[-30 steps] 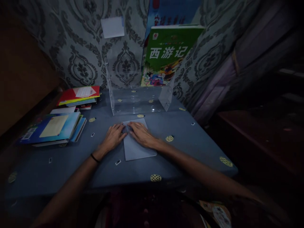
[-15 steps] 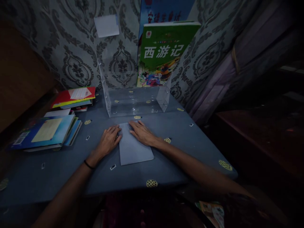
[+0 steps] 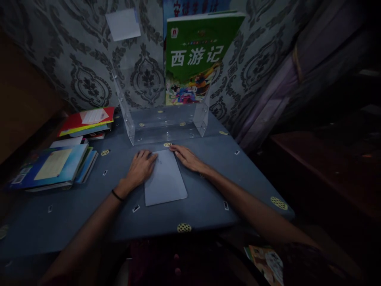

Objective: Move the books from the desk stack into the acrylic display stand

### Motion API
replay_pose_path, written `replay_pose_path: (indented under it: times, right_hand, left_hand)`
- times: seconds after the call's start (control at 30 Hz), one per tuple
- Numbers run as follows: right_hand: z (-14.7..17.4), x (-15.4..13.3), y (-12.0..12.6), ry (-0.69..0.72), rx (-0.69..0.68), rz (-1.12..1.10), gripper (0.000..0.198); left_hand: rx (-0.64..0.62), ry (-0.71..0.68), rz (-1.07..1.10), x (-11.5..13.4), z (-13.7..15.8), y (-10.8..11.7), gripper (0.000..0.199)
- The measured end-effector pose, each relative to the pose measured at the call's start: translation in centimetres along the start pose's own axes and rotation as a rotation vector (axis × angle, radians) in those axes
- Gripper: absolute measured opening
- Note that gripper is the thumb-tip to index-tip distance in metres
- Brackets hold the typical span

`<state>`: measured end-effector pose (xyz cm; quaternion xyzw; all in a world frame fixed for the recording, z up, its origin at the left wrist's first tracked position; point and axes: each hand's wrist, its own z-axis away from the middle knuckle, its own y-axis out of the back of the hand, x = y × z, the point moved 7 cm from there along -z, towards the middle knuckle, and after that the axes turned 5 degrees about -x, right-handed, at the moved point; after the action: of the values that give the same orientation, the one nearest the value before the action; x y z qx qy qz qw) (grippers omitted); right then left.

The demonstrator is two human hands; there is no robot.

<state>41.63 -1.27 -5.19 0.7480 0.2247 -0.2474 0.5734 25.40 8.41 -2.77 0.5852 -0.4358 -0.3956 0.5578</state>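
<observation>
A pale, plain-covered booklet [image 3: 165,180] with rounded corners lies flat on the dark blue tablecloth in front of me. My left hand [image 3: 141,167] rests at its upper left edge, palm down, fingers slightly apart and fingertips on the cover. At the far right corner is my right hand [image 3: 188,158], its fingers stretched out and touching the corner from the side. Neither hand is wrapped around anything. Beyond the booklet stands a clear acrylic rack [image 3: 127,121], its upright back holding a green-covered book [image 3: 190,59].
Stacked books [image 3: 56,165] lie at the left, with a red-covered pile [image 3: 86,120] behind them. A white card [image 3: 123,24] sits high at the rack's left. Another book [image 3: 264,262] shows below the table's front edge. A purple curtain [image 3: 268,99] hangs at the right.
My right hand has slid off the cover to the booklet's far right corner. My left hand has shifted slightly onto the upper left edge. The view has moved a little.
</observation>
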Motion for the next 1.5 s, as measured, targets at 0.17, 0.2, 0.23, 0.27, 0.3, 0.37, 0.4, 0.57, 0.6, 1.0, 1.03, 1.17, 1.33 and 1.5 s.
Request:
replay_pose_path:
  times: [0.17,0.2,0.23,0.27,0.3,0.37,0.4,0.57,0.6,1.0,1.03,1.17,1.33,1.5]
  right_hand:
    - [0.0,0.3,0.3,0.04,-0.024,-0.042,0.046]
    - [0.0,0.4,0.3,0.045,-0.024,-0.046,0.046]
    - [0.0,0.4,0.3,0.049,-0.022,-0.051,0.046]
    - [0.0,0.5,0.2,0.051,-0.022,-0.056,0.047]
    - [-0.1,0.6,0.2,0.05,-0.02,-0.06,0.047]
    - [-0.2,0.8,0.1,0.04,-0.011,-0.063,0.046]
    - [-0.2,0.9,0.0,0.036,-0.008,-0.063,0.046]
    - [-0.4,1.1,-0.1,0.061,0.003,-0.066,0.048]
    - [-0.4,1.0,-0.1,0.066,0.003,-0.067,0.048]
    - [-0.3,0.7,0.1,0.046,0.016,-0.069,0.046]
    - [-0.3,0.6,0.1,0.046,0.02,-0.071,0.045]
    - [-0.3,0.5,0.1,0.052,0.024,-0.063,0.043]
    - [-0.2,0.6,0.0,0.049,0.038,-0.025,0.04]
    - [-0.2,0.3,0.1,0.034,0.024,-0.005,0.04]
  left_hand:
    - [-0.074,-0.03,0.051,1.8,-3.1,-0.9,0.058]
    - [-0.076,-0.027,0.06,1.9,-3.5,-1.0,0.059]
    - [-0.075,-0.027,0.066,2.0,-3.7,-1.1,0.059]
    - [-0.074,-0.031,0.072,2.1,-3.8,-1.2,0.059]
    - [-0.075,-0.039,0.078,2.1,-3.8,-1.2,0.058]
    - [-0.089,-0.06,0.093,2.3,-3.5,-1.2,0.056]
    - [-0.097,-0.072,0.101,2.5,-3.3,-1.1,0.056]
    - [-0.107,-0.156,0.142,4.1,-1.5,-0.5,0.061]
    - [-0.111,-0.176,0.151,4.5,-1.1,-0.4,0.062]
    - [-0.216,-0.363,0.17,10.1,6.0,0.3,0.062]
    - [-0.208,-0.37,0.176,10.4,6.4,0.4,0.064]
    - [-0.139,-0.401,0.226,10.6,6.9,0.4,0.069]
    - [-0.034,-0.285,0.202,5.4,4.5,-0.6,0.051]
    - [0.094,0.104,0.156,-4.4,2.2,-1.1,0.041]
